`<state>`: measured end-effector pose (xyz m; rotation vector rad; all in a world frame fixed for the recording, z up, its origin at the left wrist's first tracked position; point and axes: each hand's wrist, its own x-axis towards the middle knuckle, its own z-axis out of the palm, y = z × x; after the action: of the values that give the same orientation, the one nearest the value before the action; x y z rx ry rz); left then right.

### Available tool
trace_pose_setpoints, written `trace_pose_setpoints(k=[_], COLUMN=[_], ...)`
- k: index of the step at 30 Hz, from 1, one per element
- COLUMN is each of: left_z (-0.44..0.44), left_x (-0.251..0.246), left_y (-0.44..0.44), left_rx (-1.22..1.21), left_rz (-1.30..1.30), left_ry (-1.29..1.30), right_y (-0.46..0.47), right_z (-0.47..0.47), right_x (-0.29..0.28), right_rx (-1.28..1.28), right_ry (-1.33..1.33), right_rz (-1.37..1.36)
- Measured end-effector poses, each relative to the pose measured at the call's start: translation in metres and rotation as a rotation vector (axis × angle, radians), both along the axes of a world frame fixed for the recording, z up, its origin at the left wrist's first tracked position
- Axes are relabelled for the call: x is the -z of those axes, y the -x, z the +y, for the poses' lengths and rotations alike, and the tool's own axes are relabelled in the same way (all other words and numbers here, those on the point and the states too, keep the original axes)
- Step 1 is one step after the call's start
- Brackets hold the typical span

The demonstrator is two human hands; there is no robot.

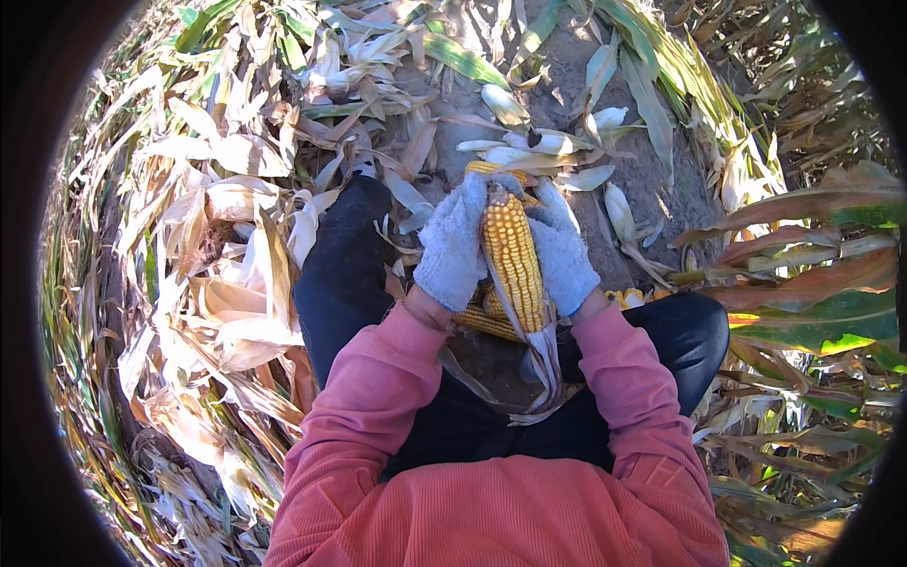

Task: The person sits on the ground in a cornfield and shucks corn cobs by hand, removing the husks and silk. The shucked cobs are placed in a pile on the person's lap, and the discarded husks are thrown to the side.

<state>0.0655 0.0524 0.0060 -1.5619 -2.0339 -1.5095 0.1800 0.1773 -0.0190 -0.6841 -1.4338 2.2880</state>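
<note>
Both my hands wear pale, fuzzy work gloves. A yellow ear of corn [514,262] lies between them, its kernels bare and its narrow dark end pointing away from me. Peeled dry husk [544,358] trails from its near end toward my lap. My left hand [452,244] grips the ear from the left side; my right hand [563,259] holds it from the right, fingers partly hidden behind it. Other bare corn ears [485,322] lie beneath, between my legs. Another yellow ear [492,168] shows just beyond my fingertips.
Dry corn husks and leaves [241,298] are heaped on the left. Husked-over ears [504,105] and loose husks lie on bare soil [453,142] ahead. Corn stalks and leaves [815,283] crowd the right. More yellow corn [627,298] shows by my right knee [687,326].
</note>
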Motion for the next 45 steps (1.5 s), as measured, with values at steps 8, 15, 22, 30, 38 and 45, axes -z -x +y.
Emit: trace_pose_setpoints(k=[8,15,22,30,38,45], left_z=[0.01,0.008,-0.001,-0.018,-0.004,0.004], left_x=[0.03,0.016,0.052,0.023,-0.004,-0.02], left_y=[0.004,0.014,0.07,0.097,0.081,-0.009], left_rx=[0.089,-0.125,0.222,-0.115,-0.542,-0.021], left_rz=[-1.605,-1.257,-1.761,-1.577,-0.688,-0.364], left_ry=[-0.5,-0.349,-0.73,-0.873,-0.496,0.582], right_y=[0.003,0.002,-0.01,-0.068,-0.047,-0.032], right_z=[-0.001,-0.031,-0.004,0.092,0.047,0.017], right_x=[0.002,-0.073,-0.058,-0.1,-0.12,-0.131], right_rx=[-0.005,-0.059,0.058,0.677,0.705,0.609], right_ry=[-0.289,-1.222,-0.649,-0.169,-0.558,-0.56], right_rz=[-0.028,-0.189,-0.185,0.255,0.155,0.177])
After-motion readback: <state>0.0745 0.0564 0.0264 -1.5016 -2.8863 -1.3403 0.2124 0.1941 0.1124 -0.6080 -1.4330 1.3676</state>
